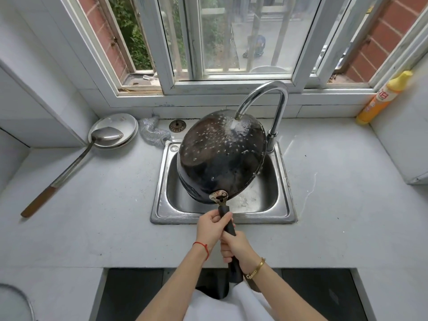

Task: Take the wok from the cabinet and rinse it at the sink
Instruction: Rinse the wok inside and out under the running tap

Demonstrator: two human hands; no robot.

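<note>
Sink (pixel 162 205) | wok (pixel 220 158) tilted under faucet (pixel 266 93); both hands grip handle (pixel 228 222)

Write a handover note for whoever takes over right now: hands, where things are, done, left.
Left hand grips the wok handle near the pan; right hand grips it lower down.
Wok is tilted over the sink, underside facing up, directly under the faucet.
Water is running and splashing off the wok's underside.
Done: wok is out of the cabinet and at the sink, rinsing under way.
Left: rinse the inside (not visible here), shut off the water, drain the wok.
Nearby: ladle resting in a plate, scouring pad, detergent bottle on the counter.
</note>
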